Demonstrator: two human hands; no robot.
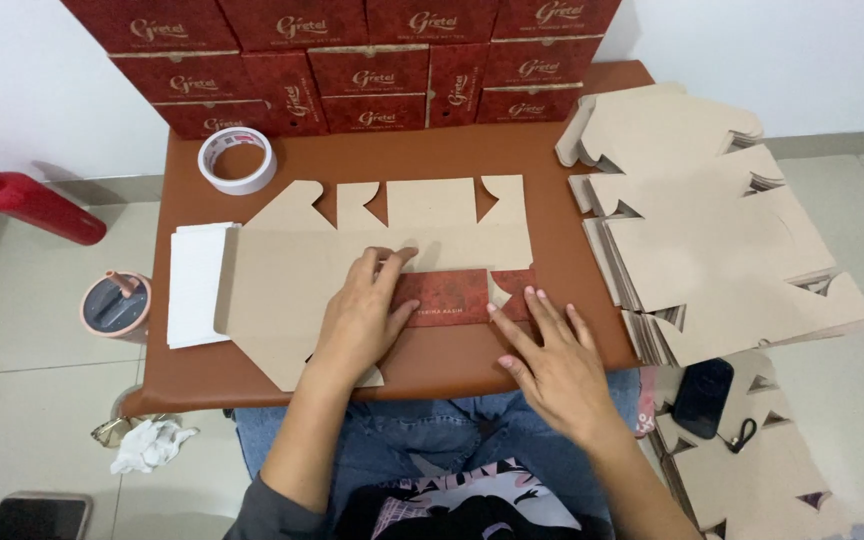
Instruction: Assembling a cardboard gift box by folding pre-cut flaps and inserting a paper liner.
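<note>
A flat die-cut cardboard box blank [392, 235] lies brown side up on the low brown table [432, 150]. Its near flap [457, 297] is folded over and shows a red printed side. My left hand [360, 315] lies flat on the blank, fingers spread, pressing at the left end of the red flap. My right hand [550, 355] rests with fingertips on the flap's right end, near the table's front edge. Neither hand holds anything.
Finished red boxes [352, 60] are stacked along the back wall. A tape roll [237, 160] and white paper sheets [197, 280] lie at left. A pile of flat blanks [712, 230] overhangs the right side. A red bottle [32, 200], a cup [115, 305] and phones [704, 397] are on the floor.
</note>
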